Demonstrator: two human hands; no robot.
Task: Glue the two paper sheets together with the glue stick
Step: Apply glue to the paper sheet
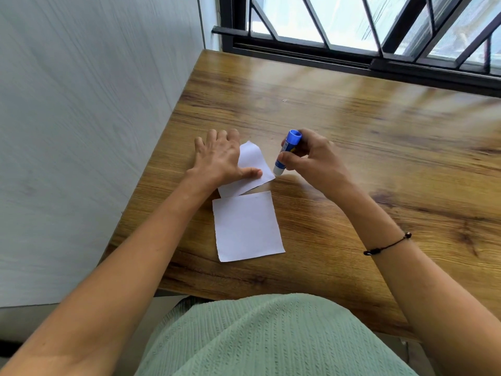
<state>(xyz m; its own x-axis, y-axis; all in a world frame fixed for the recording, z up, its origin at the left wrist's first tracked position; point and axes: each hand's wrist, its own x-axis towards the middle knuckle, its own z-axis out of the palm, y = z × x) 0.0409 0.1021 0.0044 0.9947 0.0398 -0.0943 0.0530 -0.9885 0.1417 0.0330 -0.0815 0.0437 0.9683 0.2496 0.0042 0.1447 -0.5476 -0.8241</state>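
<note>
Glue stick [286, 153] in right hand [314, 158], beside left-hand-pinned [219, 158] sheet [253, 164].

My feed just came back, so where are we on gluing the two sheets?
Done: both sheets are laid out on the table, and the glue stick is picked up, tip down. In hand: the left hand presses the far sheet flat while the right hand holds the stick at that sheet's right edge. Whether glue is on the paper yet, I cannot tell. Left: the near sheet lies apart, not yet joined or pressed.
</note>
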